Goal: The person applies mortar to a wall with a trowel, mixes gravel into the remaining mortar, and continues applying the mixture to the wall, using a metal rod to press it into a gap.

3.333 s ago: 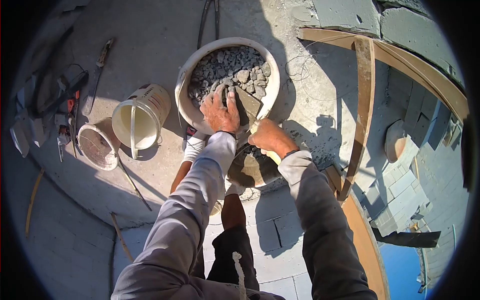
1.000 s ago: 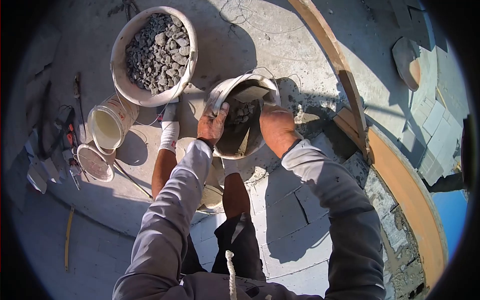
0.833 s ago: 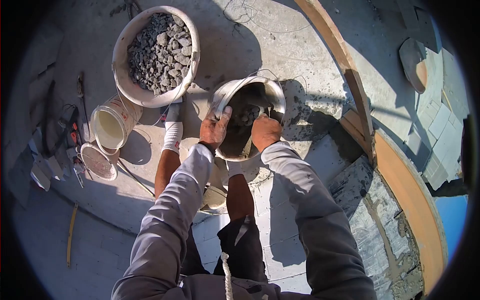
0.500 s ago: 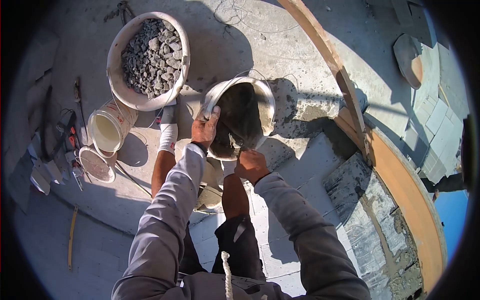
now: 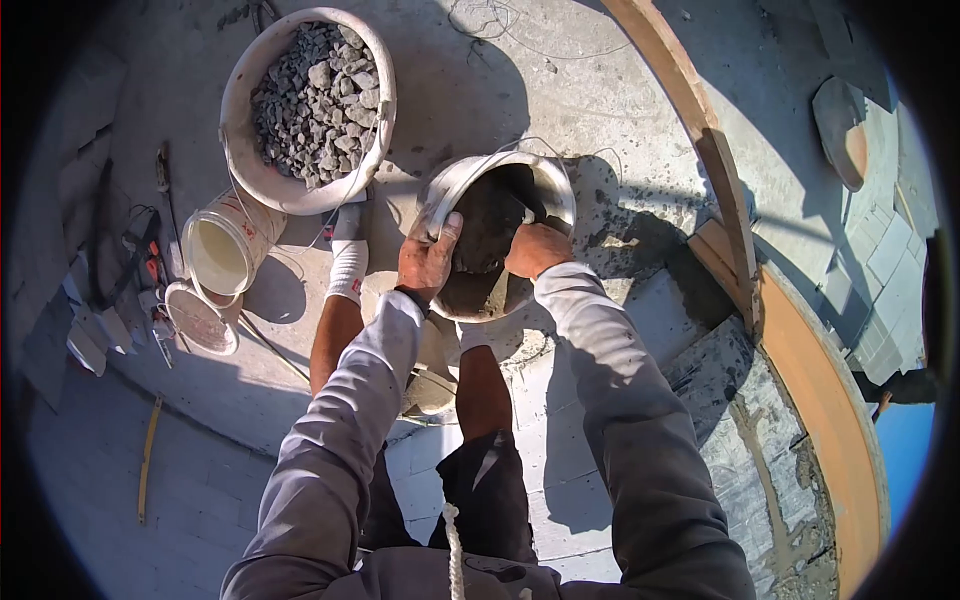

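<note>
A pale bucket (image 5: 563,192) with dark wet mortar (image 5: 490,225) inside stands in front of my feet, its mouth facing up toward me. My left hand (image 5: 428,258) is closed over the left side of its rim, thumb on the inside. Inside the mouth, my right hand (image 5: 537,250) is closed round the handle of what looks like a trowel (image 5: 527,215); the light handle end shows above the fist. Most of the blade is hidden by the hand and the mortar.
A larger tub of gravel (image 5: 232,135) stands at the upper left. Beside it are a tilted white bucket (image 5: 250,215), a round lid-like piece (image 5: 205,320) and scattered tools (image 5: 155,270). A curved wooden form (image 5: 815,400) runs along the right, bordering pale blocks (image 5: 575,450).
My right hand has moved up and right, from the bucket's near rim into its mouth, turning the trowel. My left hand keeps its hold on the rim. The whole view has shifted slightly.
</note>
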The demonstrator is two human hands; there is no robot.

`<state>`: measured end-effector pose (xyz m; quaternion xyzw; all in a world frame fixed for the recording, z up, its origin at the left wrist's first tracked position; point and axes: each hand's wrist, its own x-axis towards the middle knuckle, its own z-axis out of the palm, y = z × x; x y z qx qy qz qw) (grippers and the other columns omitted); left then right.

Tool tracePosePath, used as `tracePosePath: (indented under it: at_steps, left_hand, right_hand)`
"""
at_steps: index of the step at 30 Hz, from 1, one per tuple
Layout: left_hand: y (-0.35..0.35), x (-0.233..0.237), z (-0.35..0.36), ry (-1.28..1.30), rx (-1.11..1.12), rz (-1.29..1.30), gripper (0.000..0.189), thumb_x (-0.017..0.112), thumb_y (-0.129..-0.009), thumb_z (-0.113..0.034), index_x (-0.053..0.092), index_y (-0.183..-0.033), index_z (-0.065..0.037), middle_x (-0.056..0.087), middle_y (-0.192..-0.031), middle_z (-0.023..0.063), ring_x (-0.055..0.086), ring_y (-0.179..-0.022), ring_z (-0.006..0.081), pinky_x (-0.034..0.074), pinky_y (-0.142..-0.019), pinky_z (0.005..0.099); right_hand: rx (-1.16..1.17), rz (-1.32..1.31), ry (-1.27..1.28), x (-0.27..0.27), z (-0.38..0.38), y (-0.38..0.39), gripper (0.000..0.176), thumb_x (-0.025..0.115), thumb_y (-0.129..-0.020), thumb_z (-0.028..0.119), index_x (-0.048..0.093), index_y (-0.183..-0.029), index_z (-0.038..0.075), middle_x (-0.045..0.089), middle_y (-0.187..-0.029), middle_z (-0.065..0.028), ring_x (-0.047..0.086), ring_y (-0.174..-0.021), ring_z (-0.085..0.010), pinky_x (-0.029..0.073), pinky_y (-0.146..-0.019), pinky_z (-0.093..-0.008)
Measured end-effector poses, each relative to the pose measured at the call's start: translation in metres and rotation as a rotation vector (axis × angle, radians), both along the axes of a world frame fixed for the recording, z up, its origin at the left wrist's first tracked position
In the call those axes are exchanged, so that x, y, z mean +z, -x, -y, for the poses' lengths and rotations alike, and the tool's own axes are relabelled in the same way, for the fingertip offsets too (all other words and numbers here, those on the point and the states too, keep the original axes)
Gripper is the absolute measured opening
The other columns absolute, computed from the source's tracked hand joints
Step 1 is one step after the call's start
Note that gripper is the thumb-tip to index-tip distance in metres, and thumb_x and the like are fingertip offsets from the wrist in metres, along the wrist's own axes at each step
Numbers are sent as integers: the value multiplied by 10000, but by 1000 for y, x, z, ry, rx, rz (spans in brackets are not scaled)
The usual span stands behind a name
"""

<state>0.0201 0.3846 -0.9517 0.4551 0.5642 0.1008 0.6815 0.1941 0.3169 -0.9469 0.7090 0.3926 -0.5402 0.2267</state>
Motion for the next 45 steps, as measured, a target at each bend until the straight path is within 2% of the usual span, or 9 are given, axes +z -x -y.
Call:
tracePosePath:
  at_steps: [6, 11, 16, 20, 26, 32, 35, 41, 45]
  left_hand:
    - [1, 8, -5, 68, -52, -109, 537, 586, -900, -415, 551, -1222, 12, 613, -1152, 135, 534, -1075, 197, 369, -959, 298]
    - [7, 2, -7, 153, 76, -119, 514, 612, -884, -434, 603, -1137, 13, 599, -906, -5, 495, -828, 88, 400, -770, 224]
    - [23, -2, -25, 209, -31, -257, 488, 649, -841, -457, 644, -987, 9, 513, -755, -39, 419, -710, 82, 347, -641, 221]
    - [13, 0, -26, 95, 29, -176, 544, 566, -865, -541, 621, -884, 0, 457, -680, -25, 378, -673, 117, 347, -624, 278]
    - [-3, 13, -21, 152, -1, -148, 474, 632, -875, -406, 609, -1099, 11, 634, -963, 48, 528, -886, 135, 411, -830, 267]
    - [-1, 0, 15, 110, 160, 24, 524, 621, -888, -394, 552, -1239, -10, 617, -1130, 71, 523, -1052, 159, 364, -947, 270]
    - [-2, 14, 1, 196, 122, -92, 530, 624, -885, -403, 555, -1232, -10, 619, -1124, 69, 525, -1039, 159, 366, -947, 274]
    - [-7, 4, 20, 155, 210, -83, 544, 630, -881, -397, 548, -1228, 14, 613, -1149, 103, 528, -1067, 179, 363, -959, 289]
    - [-9, -1, 24, 93, 239, -29, 522, 652, -875, -376, 567, -1185, 36, 592, -1047, 31, 499, -949, 121, 364, -887, 231]
  right_hand:
    - [43, -541, -40, -45, 58, -7, 290, 661, -614, 231, 686, -800, 10, 657, -819, -225, 656, -769, -329, 504, -646, -396]
    - [-1862, -875, 387, -13, 118, 84, 151, 621, -792, 239, 612, -819, 90, 562, -669, -20, 551, -596, -170, 446, -516, -292]
    - [-2319, -1601, 266, -12, 85, 151, 122, 539, -868, 191, 558, -906, 77, 501, -700, -9, 518, -586, -158, 438, -489, -283]
    - [-2325, -1547, 89, 7, 41, 130, 132, 544, -873, 198, 557, -923, 77, 487, -691, -7, 509, -581, -150, 445, -489, -281]
    - [-2067, -1006, 149, 18, 13, 55, 142, 638, -789, 200, 569, -855, 96, 535, -655, -12, 534, -529, -141, 442, -473, -258]
    - [-258, 27, -105, 68, 47, 33, 252, 603, -676, 158, 608, -835, -37, 657, -780, -206, 664, -761, -337, 528, -709, -400]
    - [24, 71, -73, 106, 19, -7, 458, 609, -693, 136, 516, -1080, -91, 655, -876, -249, 671, -785, -349, 534, -721, -415]
    - [331, 238, -347, 59, -14, -30, 304, 624, -683, 113, 605, -926, -69, 673, -855, -201, 679, -756, -325, 544, -661, -399]
    - [181, 47, -57, 15, -18, -12, 273, 610, -695, 134, 663, -909, -28, 676, -948, -191, 674, -825, -336, 543, -711, -399]
